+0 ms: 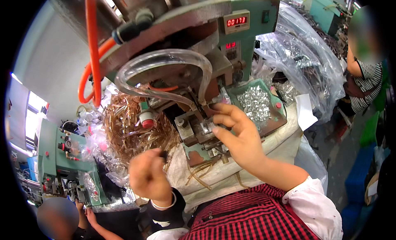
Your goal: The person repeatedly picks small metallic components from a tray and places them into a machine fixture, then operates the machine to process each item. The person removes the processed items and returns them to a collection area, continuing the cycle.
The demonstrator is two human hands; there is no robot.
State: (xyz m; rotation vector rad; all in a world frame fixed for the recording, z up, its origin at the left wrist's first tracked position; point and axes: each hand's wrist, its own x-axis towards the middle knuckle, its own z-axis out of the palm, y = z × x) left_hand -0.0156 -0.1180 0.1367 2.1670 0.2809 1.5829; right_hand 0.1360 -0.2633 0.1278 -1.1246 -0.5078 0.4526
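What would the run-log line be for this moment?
right hand: fingertips at grey metal press die | left hand: fist grip on small dark item, unidentifiable | green tray of silvery metal pieces: beside die

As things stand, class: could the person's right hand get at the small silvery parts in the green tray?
Probably yes: the right hand is at the machine's metal block, beside the green tray of silvery parts, with nothing between them.

Bright daylight, fisheye-bent edges, black vignette, slight blur.
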